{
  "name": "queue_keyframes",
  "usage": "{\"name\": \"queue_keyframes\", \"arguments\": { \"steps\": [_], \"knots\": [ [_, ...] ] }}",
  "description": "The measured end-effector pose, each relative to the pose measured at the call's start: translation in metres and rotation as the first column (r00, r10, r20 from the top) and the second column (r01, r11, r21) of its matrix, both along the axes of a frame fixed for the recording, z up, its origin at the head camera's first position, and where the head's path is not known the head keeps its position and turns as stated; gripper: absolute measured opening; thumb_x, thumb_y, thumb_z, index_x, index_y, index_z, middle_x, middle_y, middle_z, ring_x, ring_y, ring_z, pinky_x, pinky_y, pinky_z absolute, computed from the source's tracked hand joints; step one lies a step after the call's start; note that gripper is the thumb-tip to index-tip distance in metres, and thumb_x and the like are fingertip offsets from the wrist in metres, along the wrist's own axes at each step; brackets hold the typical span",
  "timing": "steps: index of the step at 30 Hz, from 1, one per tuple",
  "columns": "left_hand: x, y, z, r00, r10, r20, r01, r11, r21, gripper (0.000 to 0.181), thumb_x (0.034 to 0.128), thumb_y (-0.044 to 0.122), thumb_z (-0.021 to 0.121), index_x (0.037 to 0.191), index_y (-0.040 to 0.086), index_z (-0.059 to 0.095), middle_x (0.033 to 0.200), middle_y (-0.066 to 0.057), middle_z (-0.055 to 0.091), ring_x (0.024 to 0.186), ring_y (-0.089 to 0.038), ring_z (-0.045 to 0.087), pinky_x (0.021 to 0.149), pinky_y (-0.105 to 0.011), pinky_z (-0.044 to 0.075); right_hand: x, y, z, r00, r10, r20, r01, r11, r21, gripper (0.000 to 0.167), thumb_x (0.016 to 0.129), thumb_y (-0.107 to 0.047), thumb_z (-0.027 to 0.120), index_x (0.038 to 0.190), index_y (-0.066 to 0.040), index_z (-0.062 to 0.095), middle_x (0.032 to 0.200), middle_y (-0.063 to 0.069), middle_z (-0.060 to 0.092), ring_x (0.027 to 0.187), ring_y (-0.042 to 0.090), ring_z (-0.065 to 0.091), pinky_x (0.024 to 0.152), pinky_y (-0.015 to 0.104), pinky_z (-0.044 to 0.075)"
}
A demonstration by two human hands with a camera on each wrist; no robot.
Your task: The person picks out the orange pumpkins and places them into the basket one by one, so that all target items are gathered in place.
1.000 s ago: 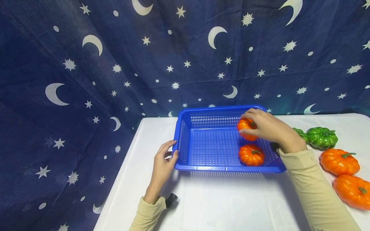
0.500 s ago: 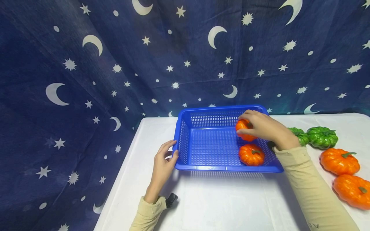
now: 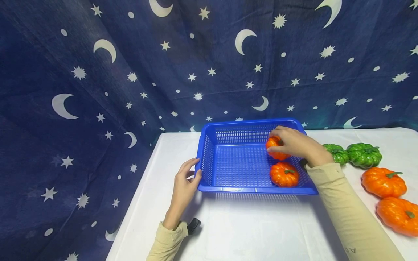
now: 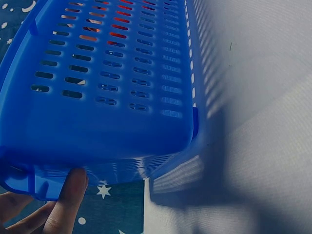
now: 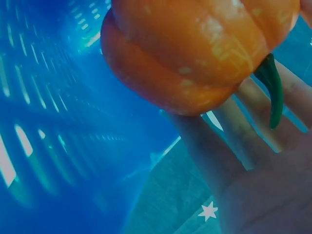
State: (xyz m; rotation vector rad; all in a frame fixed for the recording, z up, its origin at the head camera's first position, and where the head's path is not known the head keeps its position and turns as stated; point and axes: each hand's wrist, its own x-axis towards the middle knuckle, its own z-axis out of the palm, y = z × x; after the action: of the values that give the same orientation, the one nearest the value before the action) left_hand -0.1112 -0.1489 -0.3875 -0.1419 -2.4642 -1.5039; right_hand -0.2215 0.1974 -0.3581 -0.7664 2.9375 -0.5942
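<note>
A blue perforated basket (image 3: 241, 166) stands on the white table. My left hand (image 3: 185, 185) grips its left rim, thumb on the near side of the fingers; the left wrist view shows the thumb (image 4: 70, 197) against the rim. Inside the basket's right part, my right hand (image 3: 295, 143) holds an orange pumpkin (image 3: 275, 148), its fingers curled over the top and far side. The right wrist view shows this pumpkin (image 5: 195, 53) with its green stem beside the fingers. A second orange pumpkin (image 3: 283, 175) sits in the basket just nearer to me.
Right of the basket on the table (image 3: 248, 228) lie two green pumpkins, one (image 3: 337, 155) partly behind my right wrist and the other (image 3: 363, 156) beside it. Two larger orange pumpkins (image 3: 383, 183) (image 3: 398, 216) lie nearer. A dark blue cloth (image 3: 209, 54) with moons and stars hangs behind.
My right hand and forearm have shifted slightly left with the held pumpkin, uncovering more of the green pumpkin behind the wrist. My left hand has stayed on the rim.
</note>
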Motion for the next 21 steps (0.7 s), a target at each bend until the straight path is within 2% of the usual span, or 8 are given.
{"name": "queue_keyframes", "arguments": {
  "steps": [8, 16, 21],
  "knots": [
    [-0.0006, 0.0001, 0.0002, 1.0, -0.002, 0.0, 0.002, 1.0, 0.0, 0.036, 0.0929, -0.003, 0.061, 0.128, -0.005, 0.061, 0.137, -0.022, 0.056, 0.092, -0.035, 0.069, 0.073, -0.028, 0.061, -0.0037, -0.0009, -0.0017, 1.0, -0.02, 0.021, 0.02, 1.0, 0.024, 0.048, 0.086, -0.031, 0.077, 0.117, 0.003, 0.066, 0.114, 0.022, 0.063, 0.104, 0.037, 0.058, 0.094, 0.056, 0.051],
    [-0.0016, -0.0005, -0.0009, 1.0, -0.004, 0.01, 0.004, 1.0, 0.006, 0.035, 0.0932, -0.003, 0.061, 0.129, -0.006, 0.061, 0.137, -0.022, 0.055, 0.093, -0.035, 0.069, 0.073, -0.026, 0.061, -0.0079, -0.0015, -0.0032, 0.997, -0.038, 0.061, 0.036, 0.999, 0.035, 0.048, 0.087, -0.033, 0.077, 0.117, 0.003, 0.066, 0.116, 0.023, 0.063, 0.106, 0.038, 0.058, 0.096, 0.057, 0.05],
    [-0.0014, -0.0005, 0.0001, 1.0, -0.006, 0.011, 0.006, 1.0, 0.006, 0.036, 0.0933, -0.003, 0.061, 0.129, -0.006, 0.061, 0.137, -0.022, 0.055, 0.093, -0.035, 0.069, 0.073, -0.029, 0.061, -0.01, -0.0016, -0.0041, 0.995, -0.041, 0.093, 0.036, 0.998, 0.058, 0.049, 0.088, -0.032, 0.075, 0.12, 0.004, 0.065, 0.123, 0.026, 0.061, 0.115, 0.043, 0.055, 0.101, 0.061, 0.046]
  ]
}}
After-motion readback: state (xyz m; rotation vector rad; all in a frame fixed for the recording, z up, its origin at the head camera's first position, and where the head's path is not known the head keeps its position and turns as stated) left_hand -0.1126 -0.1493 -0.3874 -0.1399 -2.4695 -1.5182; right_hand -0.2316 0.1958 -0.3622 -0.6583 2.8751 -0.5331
